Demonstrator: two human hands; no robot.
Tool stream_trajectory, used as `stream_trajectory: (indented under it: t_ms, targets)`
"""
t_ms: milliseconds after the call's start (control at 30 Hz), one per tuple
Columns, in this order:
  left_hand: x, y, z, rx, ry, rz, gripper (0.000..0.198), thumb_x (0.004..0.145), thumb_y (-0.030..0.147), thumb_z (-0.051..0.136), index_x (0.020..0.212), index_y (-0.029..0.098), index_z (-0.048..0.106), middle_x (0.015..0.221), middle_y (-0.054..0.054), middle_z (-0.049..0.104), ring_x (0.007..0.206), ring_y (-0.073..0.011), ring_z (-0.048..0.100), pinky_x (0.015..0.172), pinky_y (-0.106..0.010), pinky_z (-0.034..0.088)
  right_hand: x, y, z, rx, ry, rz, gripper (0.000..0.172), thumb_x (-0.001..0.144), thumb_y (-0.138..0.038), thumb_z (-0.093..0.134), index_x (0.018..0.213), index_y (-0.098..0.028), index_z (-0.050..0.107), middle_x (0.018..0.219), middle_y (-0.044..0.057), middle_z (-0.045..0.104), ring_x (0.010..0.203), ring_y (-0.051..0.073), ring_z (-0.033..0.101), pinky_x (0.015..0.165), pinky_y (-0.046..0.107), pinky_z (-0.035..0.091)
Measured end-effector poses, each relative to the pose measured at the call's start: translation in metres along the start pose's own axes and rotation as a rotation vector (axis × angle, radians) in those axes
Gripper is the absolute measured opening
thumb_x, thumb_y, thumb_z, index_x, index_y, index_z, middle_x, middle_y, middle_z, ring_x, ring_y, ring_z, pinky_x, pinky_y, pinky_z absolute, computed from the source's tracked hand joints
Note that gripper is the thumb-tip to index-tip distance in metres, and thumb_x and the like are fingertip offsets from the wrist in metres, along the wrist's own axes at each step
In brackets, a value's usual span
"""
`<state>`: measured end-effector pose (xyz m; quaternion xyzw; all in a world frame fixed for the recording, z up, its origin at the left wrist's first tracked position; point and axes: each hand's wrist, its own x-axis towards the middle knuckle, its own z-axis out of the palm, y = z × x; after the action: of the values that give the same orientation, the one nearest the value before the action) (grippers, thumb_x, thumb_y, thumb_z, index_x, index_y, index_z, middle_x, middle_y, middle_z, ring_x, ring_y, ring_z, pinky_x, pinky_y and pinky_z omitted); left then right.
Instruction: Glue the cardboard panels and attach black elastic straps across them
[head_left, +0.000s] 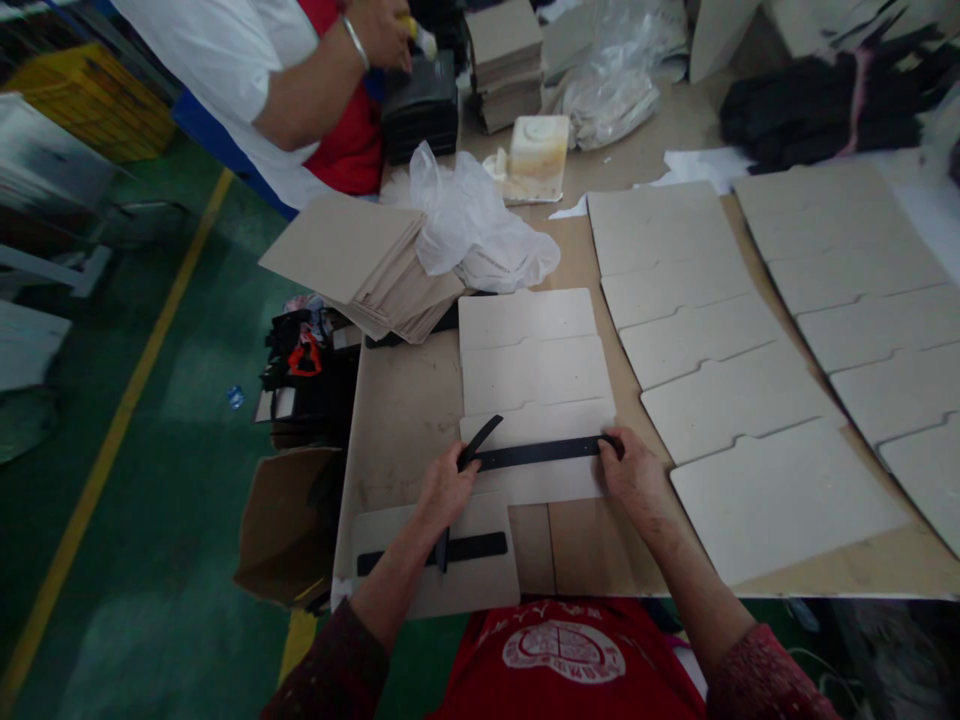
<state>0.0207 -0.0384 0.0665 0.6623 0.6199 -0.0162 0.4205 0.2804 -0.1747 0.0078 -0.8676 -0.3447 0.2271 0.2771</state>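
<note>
A black strip [536,453] is held lengthwise, left to right, across the nearest greyboard panel [555,485] of the middle column, on the near part of the worktable [592,550]. Its left end is gripped by the left hand [448,483], thumb and fingers drawn together in a pinch. An angled strip [484,435] projects upward from the same grip; whether it is a separate piece cannot be told. The right end is pinched by the right hand [636,478], with the fingers curled in. The strip is drawn nearly straight, its right end slightly farther from the body. Whether the panel is touched along the whole length cannot be determined.

At the near left, a second strip [480,547] is laid on a separate panel [480,590], partly covered by the left forearm. A dark tail [442,552] hangs below the left wrist. To the right, overlapping panels with notched edges are set out in two columns [720,420], with no strips visible on them.

The step in hand is judged to be alignment of the strip on the panel. For the next move, both ends should be kept level, the strip should be squared to the panel edge, and even pressure should be applied without the overlapped panels being shifted.
</note>
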Motion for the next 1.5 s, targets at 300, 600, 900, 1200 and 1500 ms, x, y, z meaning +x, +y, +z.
stream_trajectory:
  t_ms: [300,600,900,1200,1500]
  targets:
    - [0.001,-0.001,0.003,0.011,0.01,-0.016,0.023,0.088,0.022,0.059,0.108,0.015,0.069,0.084,-0.006,0.073,0.083,-0.0207,0.069,0.075,-0.028,0.047,-0.002,-0.003,0.0,-0.048,0.018,-0.025,0.033,0.087,-0.037,0.048,0.108,-0.018,0.065,0.104,0.014,0.073,0.092,0.028,0.067,0.087,0.041,0.049]
    - [0.009,-0.008,0.009,0.017,0.02,-0.013,0.022,0.089,0.019,0.059,0.109,0.015,0.068,0.098,-0.008,0.075,0.094,-0.021,0.069,0.082,-0.028,0.049,-0.001,-0.002,0.004,-0.084,0.032,-0.049,0.031,0.087,-0.034,0.048,0.105,-0.016,0.065,0.102,0.014,0.072,0.091,0.027,0.066,0.083,0.04,0.049]
    - [-0.011,0.001,-0.002,0.033,0.035,0.008,0.022,0.089,0.015,0.061,0.11,0.017,0.069,0.1,-0.006,0.075,0.093,-0.0199,0.069,0.083,-0.027,0.048,-0.003,-0.002,0.001,-0.132,0.099,-0.074,0.034,0.087,-0.039,0.052,0.108,-0.014,0.063,0.11,0.017,0.063,0.087,0.026,0.061,0.075,0.039,0.048]
    - [-0.027,-0.002,-0.01,0.054,0.023,0.134,0.016,0.085,0.014,0.066,0.099,0.018,0.073,0.099,-0.004,0.074,0.093,-0.0183,0.067,0.086,-0.027,0.047,-0.001,0.006,0.001,-0.181,0.073,-0.104,0.034,0.085,-0.044,0.05,0.099,-0.017,0.064,0.1,0.013,0.063,0.076,0.024,0.056,0.069,0.038,0.045]
    - [-0.023,-0.012,-0.008,0.078,-0.016,0.146,0.018,0.086,0.016,0.064,0.1,0.021,0.074,0.102,-0.003,0.074,0.097,-0.019,0.067,0.09,-0.027,0.047,0.0,0.008,0.002,-0.173,0.077,-0.076,0.038,0.082,-0.047,0.049,0.1,-0.018,0.064,0.1,0.012,0.063,0.078,0.026,0.058,0.068,0.039,0.045]
